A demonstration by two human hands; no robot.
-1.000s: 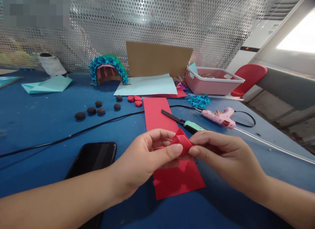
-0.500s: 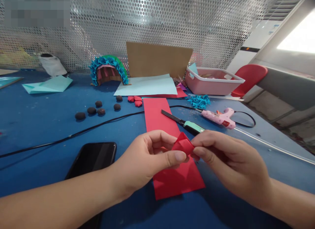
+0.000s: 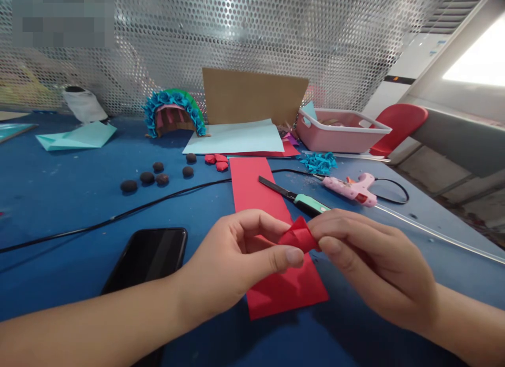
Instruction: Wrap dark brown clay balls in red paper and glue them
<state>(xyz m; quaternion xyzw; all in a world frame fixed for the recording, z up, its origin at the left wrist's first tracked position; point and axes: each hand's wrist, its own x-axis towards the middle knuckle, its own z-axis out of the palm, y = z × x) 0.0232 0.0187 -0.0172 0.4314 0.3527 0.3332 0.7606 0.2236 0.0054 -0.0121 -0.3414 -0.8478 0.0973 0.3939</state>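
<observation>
Between both hands is a small piece of red paper (image 3: 299,235), folded and wrapped over on itself with one corner pointing up. My left hand (image 3: 240,256) pinches its left side between thumb and fingers. The fingertips of my right hand (image 3: 371,261) close on its right edge. Beneath the hands lies a long strip of red paper (image 3: 256,185) on the blue table (image 3: 209,209). A utility knife (image 3: 310,202) with a green and black handle rests partly on this strip, its blade to the upper left.
A black phone (image 3: 152,256) lies left of my hands. Several dark balls (image 3: 147,177) and small red-wrapped pieces (image 3: 221,166) sit farther back. A pink glue gun (image 3: 351,188), its black cable (image 3: 173,195), crumpled blue paper (image 3: 319,162) and a pink basket (image 3: 335,138) are around.
Both hands have shifted slightly right with the red paper, which has turned a little. My right fingers now lie more closely over its right edge.
</observation>
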